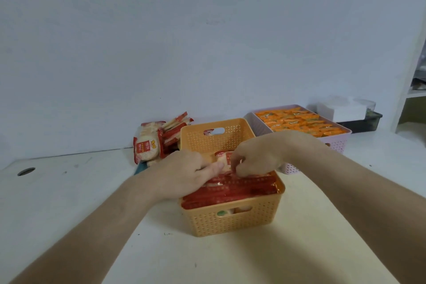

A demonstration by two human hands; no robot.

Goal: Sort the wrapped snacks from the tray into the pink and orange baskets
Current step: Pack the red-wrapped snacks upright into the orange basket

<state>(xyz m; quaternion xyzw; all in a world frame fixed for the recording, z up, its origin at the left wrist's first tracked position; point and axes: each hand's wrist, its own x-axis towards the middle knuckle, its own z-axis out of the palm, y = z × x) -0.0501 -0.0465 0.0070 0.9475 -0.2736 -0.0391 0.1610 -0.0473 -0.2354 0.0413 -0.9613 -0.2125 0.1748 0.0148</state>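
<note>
White table [69, 191], orange basket [232, 221] of red packets [230, 191], both hands gripping one; pink basket [334, 143] of orange packets [299, 122].

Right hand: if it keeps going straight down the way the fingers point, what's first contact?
Likely the red wrapped snacks packed in the orange basket; the right hand curls fingertips-down just above them, already pinching one packet. Depth unclear.

A perforated basket [230, 217] stands at the middle of the bench [69, 191], with wrapped snacks [230, 191] packed in its near half. Behind it to the left lies a heap of rice-cracker packets [159, 138]. Behind it to the right stands a second basket [336, 143], filled with rows of snack packets [299, 122].
</note>
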